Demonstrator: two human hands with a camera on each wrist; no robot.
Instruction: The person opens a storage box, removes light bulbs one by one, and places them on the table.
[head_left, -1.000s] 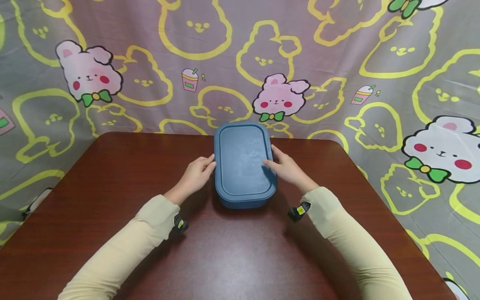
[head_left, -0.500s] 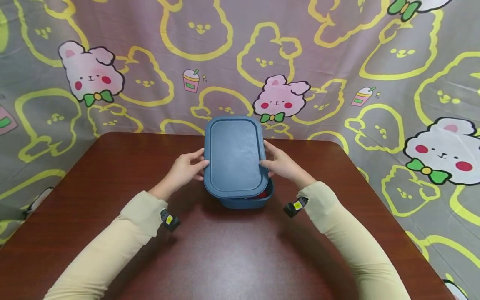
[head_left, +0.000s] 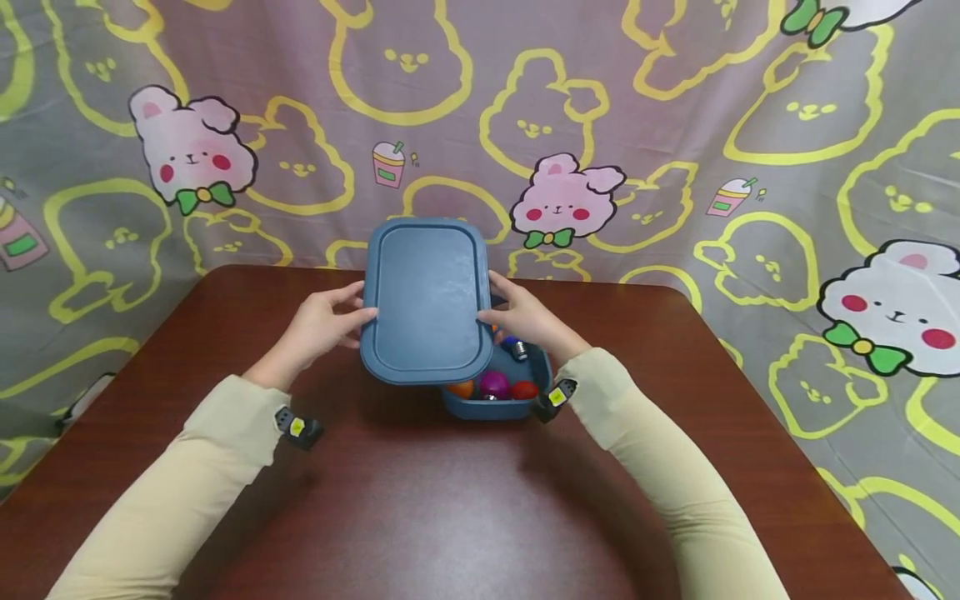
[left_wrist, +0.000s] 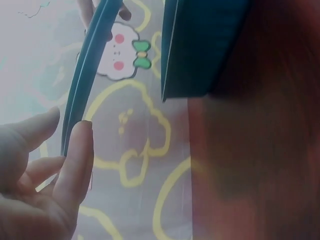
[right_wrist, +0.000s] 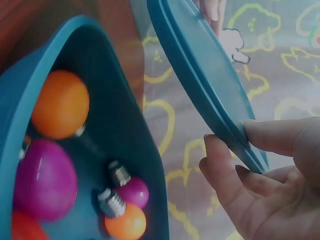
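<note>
Both hands hold a blue lid [head_left: 427, 300] in the air, tilted above the table and over the left part of an uncovered blue box [head_left: 487, 411]. My left hand [head_left: 318, 321] pinches its left edge, thumb on top and fingers beneath. On the opposite edge, my right hand [head_left: 528, 317] grips the same way. Inside the box lie several coloured light bulbs with silver screw bases. The right wrist view shows a large orange bulb [right_wrist: 61, 104], a large purple bulb [right_wrist: 45, 180] and a small orange bulb [right_wrist: 126, 221]. The lid hides part of the box's left side.
A dark reddish-brown wooden table [head_left: 420, 500] bears the box near its far edge. Behind and beside it hangs a grey curtain [head_left: 450, 100] printed with cartoon bunnies and yellow outlines.
The lid was on the box a second ago. Both hands have lifted it and moved it left and slightly up, uncovering the bulbs. The box has stayed in place.
</note>
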